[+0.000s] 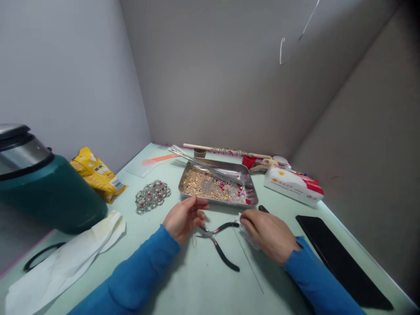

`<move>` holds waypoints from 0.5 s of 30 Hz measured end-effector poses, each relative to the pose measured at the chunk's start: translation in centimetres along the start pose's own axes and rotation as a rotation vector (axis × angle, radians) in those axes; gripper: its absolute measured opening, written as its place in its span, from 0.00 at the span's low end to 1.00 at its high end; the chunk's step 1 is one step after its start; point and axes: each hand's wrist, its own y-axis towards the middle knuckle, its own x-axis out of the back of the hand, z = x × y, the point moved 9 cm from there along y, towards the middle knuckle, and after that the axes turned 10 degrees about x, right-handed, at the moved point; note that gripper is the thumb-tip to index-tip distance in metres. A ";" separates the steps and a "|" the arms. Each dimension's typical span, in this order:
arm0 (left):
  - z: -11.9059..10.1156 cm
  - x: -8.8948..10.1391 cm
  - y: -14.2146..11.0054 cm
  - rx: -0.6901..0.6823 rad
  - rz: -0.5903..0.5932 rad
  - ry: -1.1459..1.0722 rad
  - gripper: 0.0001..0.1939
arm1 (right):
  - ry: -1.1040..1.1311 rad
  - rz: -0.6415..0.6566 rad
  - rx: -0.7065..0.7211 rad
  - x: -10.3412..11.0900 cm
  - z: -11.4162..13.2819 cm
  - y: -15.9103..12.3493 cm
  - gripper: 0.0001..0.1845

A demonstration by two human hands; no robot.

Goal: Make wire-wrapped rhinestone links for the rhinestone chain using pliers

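Observation:
My left hand (183, 217) rests on the pale green table, fingers curled loosely just left of the black-handled pliers (219, 245), which lie on the table between my hands. My right hand (267, 234) is closed over something small and whitish that I cannot make out, right of the pliers' handle. A thin wire (247, 258) lies on the table below my right hand. Just beyond both hands stands a metal tray (250, 177) of gold, red and clear beads with several thin rods across it.
A beaded mat (152, 196) lies left of the tray. A green pot (42, 188), a yellow packet (96, 173) and a white cloth (65, 258) are at left. A tissue pack (293, 184) and a black flat item (337, 258) are at right. A beaded stick (229, 152) lies by the wall.

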 end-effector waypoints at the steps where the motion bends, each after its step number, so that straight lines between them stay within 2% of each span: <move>1: -0.1 0.2 0.1 -0.012 -0.020 -0.013 0.12 | 0.004 -0.014 0.033 -0.2 0.0 0.4 0.12; 4: -0.3 0.5 0.6 -0.039 -0.022 -0.041 0.12 | -0.003 -0.081 0.109 -0.6 0.0 1.4 0.12; 8: -0.3 0.6 1.0 -0.035 -0.020 -0.024 0.12 | -0.045 -0.106 0.116 -0.4 0.0 1.8 0.13; 11: -0.1 0.3 0.9 -0.010 0.005 0.024 0.12 | -0.137 -0.065 0.086 -0.4 -0.3 1.3 0.10; 15: -0.1 -0.7 0.4 -0.023 0.093 0.054 0.15 | -0.182 0.041 0.032 -1.2 -1.8 0.8 0.05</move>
